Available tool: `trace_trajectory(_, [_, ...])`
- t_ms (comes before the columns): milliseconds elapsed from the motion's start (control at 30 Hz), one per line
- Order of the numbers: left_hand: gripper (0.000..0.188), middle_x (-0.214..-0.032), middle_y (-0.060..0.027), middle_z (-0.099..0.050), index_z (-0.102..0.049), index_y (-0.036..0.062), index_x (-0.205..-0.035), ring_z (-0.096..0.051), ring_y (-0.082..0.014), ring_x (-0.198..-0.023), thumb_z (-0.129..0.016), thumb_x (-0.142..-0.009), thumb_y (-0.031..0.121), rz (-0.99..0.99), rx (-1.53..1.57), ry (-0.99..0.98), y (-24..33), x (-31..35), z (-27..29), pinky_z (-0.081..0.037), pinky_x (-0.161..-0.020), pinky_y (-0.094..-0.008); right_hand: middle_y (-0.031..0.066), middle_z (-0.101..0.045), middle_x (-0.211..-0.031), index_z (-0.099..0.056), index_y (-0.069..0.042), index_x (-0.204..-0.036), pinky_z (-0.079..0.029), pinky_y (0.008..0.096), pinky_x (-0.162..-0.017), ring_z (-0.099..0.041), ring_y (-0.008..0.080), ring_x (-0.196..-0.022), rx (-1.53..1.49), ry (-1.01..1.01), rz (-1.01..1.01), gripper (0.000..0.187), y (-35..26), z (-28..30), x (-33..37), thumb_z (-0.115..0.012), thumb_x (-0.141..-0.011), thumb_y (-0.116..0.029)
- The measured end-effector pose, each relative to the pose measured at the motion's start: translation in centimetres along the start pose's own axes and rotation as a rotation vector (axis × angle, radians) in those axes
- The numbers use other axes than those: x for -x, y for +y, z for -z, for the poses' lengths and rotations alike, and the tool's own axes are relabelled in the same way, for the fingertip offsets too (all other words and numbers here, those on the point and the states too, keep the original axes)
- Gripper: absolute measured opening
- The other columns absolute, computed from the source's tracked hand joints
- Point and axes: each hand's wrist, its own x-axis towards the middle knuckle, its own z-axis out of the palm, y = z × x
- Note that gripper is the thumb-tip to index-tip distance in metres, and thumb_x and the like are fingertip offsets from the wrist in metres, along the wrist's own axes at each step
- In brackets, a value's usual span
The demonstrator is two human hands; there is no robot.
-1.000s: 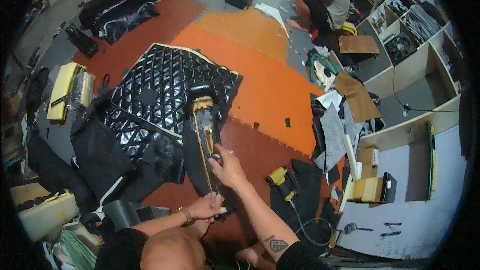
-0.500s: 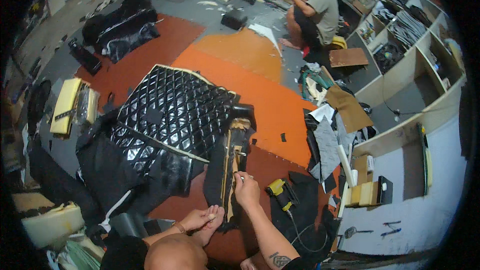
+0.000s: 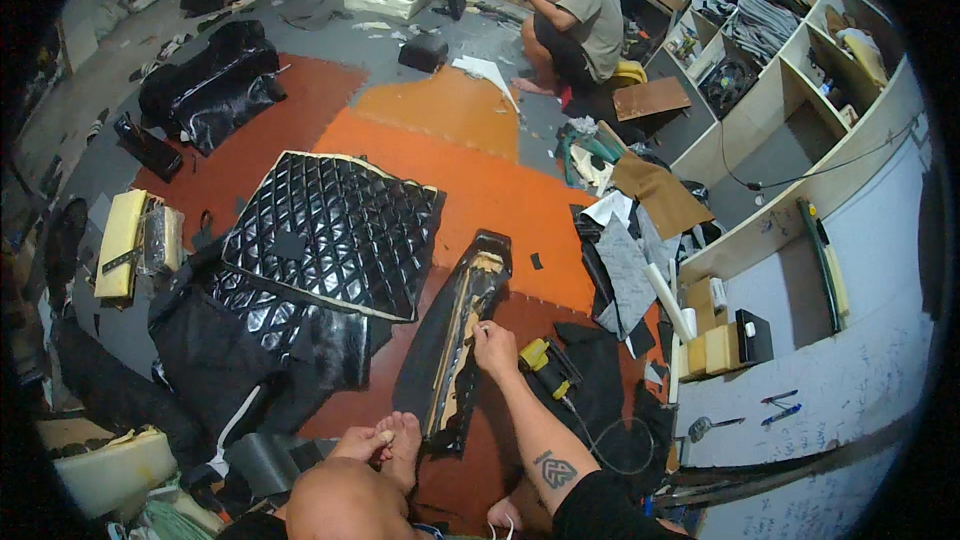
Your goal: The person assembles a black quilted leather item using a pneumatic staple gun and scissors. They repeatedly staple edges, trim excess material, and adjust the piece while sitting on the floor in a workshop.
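Black-and-tan strip (image 3: 461, 342): right grip (image 3: 491, 344) curled at its edge, hold unclear.

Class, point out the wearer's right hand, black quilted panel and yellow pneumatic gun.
Right hand (image 3: 495, 350): head view, back of hand.
Black quilted panel (image 3: 345, 232): head view, centre.
Yellow pneumatic gun (image 3: 543, 364): head view, yellow body.

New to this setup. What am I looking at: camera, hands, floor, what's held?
No robot: a person's bare hands, seen from a fisheye camera worn on their head, looking down, so straight edges bend. The right hand is curled at the edge of a long wood-and-black-fabric piece; whether it grips anything is hidden. The left hand is by a bare foot; its grip is unclear. On the floor lie a black quilted panel and a yellow-and-black hosed power tool. Another person sits farther back.
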Motion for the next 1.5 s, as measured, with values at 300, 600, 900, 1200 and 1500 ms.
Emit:
trace_trajectory(300, [0.037, -0.082, -0.0025, -0.073, -0.076, 0.0033, -0.097, -0.067, -0.0126, -0.075, -0.072, -0.1, 0.04, -0.093, -0.307, 0.035, 0.7, 1.4, 2.2, -0.055, -0.073, -0.0304, 0.0233, -0.071, -0.076, -0.072, -0.002, -0.097, -0.055, 0.0539, -0.068, -0.07, 0.0461, -0.071, -0.052, 0.346, 0.28, 0.026, -8.0, 5.5, -4.1, -0.063, -0.1, -0.027])
trace_trajectory(600, [0.077, -0.098, -0.0181, -0.074, -0.051, 0.0039, -0.139, -0.075, -0.0275, -0.081, -0.048, -0.1, 0.071, -0.159, 0.363, -0.172, 11.1, 0.4, 0.2, -0.064, -0.068, -0.0364, 0.0225, -0.072, -0.077, -0.076, 0.0, -0.098, -0.055, 0.0435, -0.067, -0.072, 0.0397, -0.073, -0.344, 0.598, 0.163, 0.024, -12.8, 5.9, -2.9, -0.067, -0.099, -0.023])
trace_trajectory(900, [0.073, -0.131, -0.0177, -0.058, -0.044, 0.0062, -0.14, -0.071, -0.0297, -0.095, -0.057, -0.1, 0.065, -0.467, 0.445, 0.612, 19.7, -8.0, 6.7, -0.065, -0.062, -0.0386, 0.0239, -0.072, -0.08, -0.078, -0.002, -0.098, -0.057, 0.0499, -0.07, -0.072, 0.0424, -0.077, -0.044, 0.164, 0.303, 0.027, -9.6, 3.6, 4.8, -0.071, -0.096, -0.028])
trace_trajectory(1200, [0.088, -0.131, -0.0229, -0.066, -0.03, -0.0052, -0.155, -0.066, -0.0302, -0.12, -0.078, -0.094, 0.035, -0.243, -0.53, 0.433, 12.6, -15.0, -1.4, -0.057, -0.095, -0.0403, 0.0128, -0.075, -0.096, -0.066, 0.003, -0.133, -0.057, 0.0267, -0.056, -0.073, 0.0175, -0.07, -0.826, -0.038, -0.639, 0.037, -8.0, -5.8, 11.0, -0.067, -0.101, -0.017])
trace_trajectory(1500, [0.084, -0.111, -0.0156, -0.07, -0.035, -0.0097, -0.153, -0.067, -0.0177, -0.092, -0.081, -0.09, 0.022, -0.431, -0.38, 0.4, 10.2, -16.9, -0.9, -0.056, -0.078, -0.0305, 0.0274, -0.066, -0.13, -0.061, -0.009, -0.138, -0.055, 0.0522, -0.094, -0.066, 0.0421, -0.116, 0.137, -0.312, 0.031, 0.069, -5.9, 4.1, 10.6, -0.08, -0.083, -0.046])
